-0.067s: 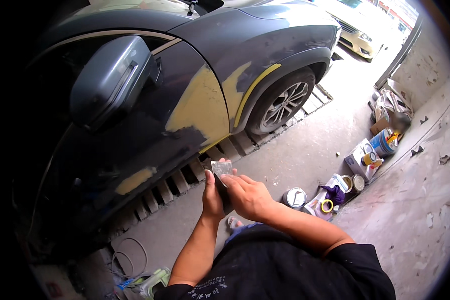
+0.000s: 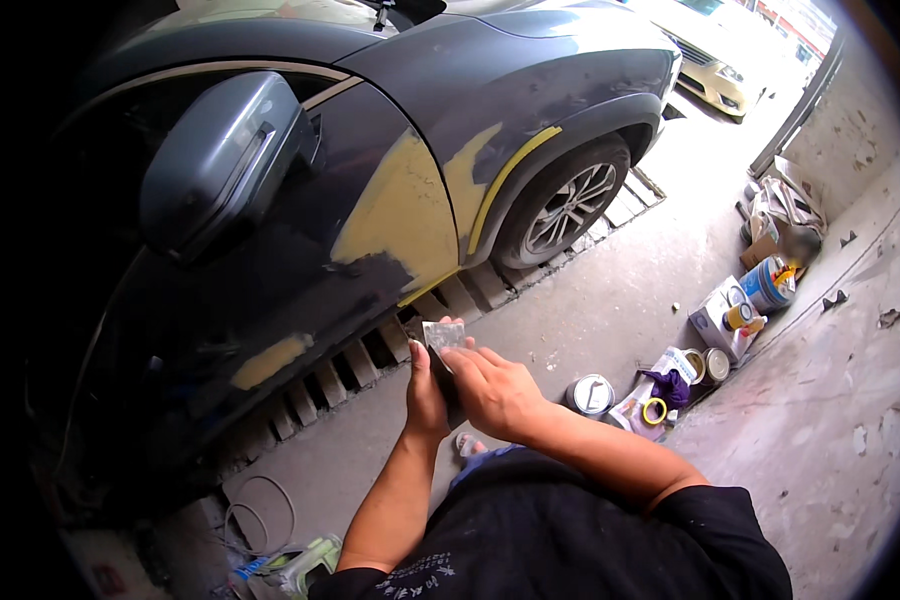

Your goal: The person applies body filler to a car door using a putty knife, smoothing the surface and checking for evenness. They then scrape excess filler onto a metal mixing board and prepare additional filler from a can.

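Note:
My left hand (image 2: pixel 427 395) grips a dark flat piece (image 2: pixel 450 400) with a pale grey, smudged plate or sheet (image 2: pixel 443 333) at its upper end. My right hand (image 2: pixel 495 390) closes over it from the right, thumb and fingers pressed on the pale piece. Both are held at chest height, below a dark grey car (image 2: pixel 560 55) whose door and fender carry beige filler patches (image 2: pixel 390 215). Yellow tape (image 2: pixel 515 165) lines the wheel arch. What lies under my fingers is partly hidden.
A front wheel (image 2: pixel 570 205) stands beside a floor grating (image 2: pixel 458 298). Along the right wall (image 2: pixel 820 380) are several cans (image 2: pixel 592 395), boxes (image 2: pixel 715 320), purple cloth (image 2: pixel 667 390) and a tape roll (image 2: pixel 654 411). A hose (image 2: pixel 260 490) lies lower left. A cream car (image 2: pixel 720 85) stands behind.

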Tool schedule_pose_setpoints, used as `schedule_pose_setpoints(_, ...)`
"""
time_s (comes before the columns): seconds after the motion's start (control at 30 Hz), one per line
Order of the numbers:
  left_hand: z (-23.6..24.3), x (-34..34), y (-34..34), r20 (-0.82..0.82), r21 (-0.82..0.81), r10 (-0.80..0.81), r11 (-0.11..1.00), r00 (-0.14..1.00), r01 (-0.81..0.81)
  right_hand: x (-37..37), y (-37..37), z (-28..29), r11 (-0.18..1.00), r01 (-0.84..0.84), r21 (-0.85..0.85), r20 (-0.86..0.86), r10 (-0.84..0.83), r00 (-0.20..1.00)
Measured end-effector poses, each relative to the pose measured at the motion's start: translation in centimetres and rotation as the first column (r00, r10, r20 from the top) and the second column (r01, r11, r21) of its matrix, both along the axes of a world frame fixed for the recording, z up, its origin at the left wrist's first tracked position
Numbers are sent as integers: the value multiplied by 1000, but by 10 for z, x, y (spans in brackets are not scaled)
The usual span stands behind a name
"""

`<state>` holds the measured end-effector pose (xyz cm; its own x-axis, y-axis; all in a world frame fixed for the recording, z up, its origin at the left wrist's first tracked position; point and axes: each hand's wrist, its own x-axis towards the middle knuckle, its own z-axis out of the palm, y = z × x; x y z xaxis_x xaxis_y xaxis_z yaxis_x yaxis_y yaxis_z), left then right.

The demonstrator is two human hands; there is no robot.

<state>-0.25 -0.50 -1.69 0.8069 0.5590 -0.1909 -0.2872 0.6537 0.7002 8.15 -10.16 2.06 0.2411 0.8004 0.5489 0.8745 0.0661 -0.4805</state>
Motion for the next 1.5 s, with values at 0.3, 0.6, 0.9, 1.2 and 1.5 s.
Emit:
schedule_pose_setpoints(0.3,1,6,8,-44,-41,2,999,999,-4,-10,7,-6,999,-9,42,-31,10,999)
schedule_pose_setpoints(0.6,-12,6,7,-79,-43,1,999,997,-4,-15,7,1,1000,15,4,-91,-15,996)
schedule_pose_setpoints(0.9,-10,5,3,-90,72,0,997,996,6,-7,18,-4,998,65,6,-209,-62,976)
schedule_pose_setpoints(1.2,-2,2,-2,-152,167,-31,984,988,57,5,24,11,994,67,-84,-346,-92,934)
schedule_pose_setpoints(1.5,10,-3,0,-199,212,-26,975,980,69,12,34,8,993,86,-80,-380,-110,918)
